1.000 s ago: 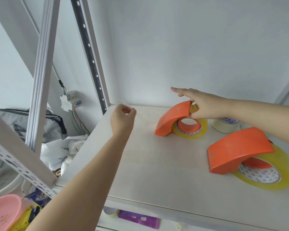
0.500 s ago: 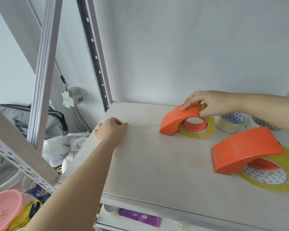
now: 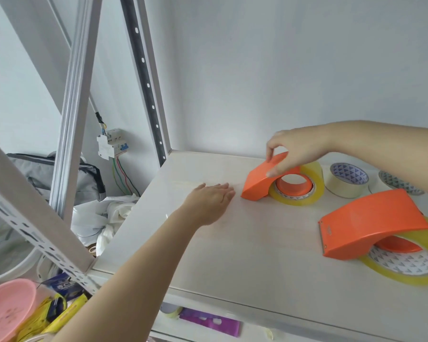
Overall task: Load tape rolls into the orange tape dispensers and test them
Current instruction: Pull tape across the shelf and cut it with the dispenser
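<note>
An orange tape dispenser (image 3: 257, 181) loaded with a yellowish clear tape roll (image 3: 307, 193) rests on the white shelf (image 3: 232, 255). My right hand (image 3: 294, 149) grips its curved top from above. My left hand (image 3: 210, 201) lies flat, fingers spread, on a faint strip of clear tape stuck to the shelf just left of the dispenser's front edge. A second orange dispenser (image 3: 371, 223) with its own yellowish roll (image 3: 405, 267) sits at the near right, untouched.
Two spare tape rolls stand at the back right, one whole (image 3: 347, 178) and one partly hidden behind my forearm (image 3: 395, 182). Perforated shelf posts (image 3: 143, 77) rise at the left. A pink basin (image 3: 8, 309), cloth and packets lie below left. A purple item (image 3: 210, 324) sits on the lower shelf.
My left hand went from a raised pinch down onto the shelf, then opened flat and slid right toward the dispenser. My right hand shifted its grip over the dispenser's top.
</note>
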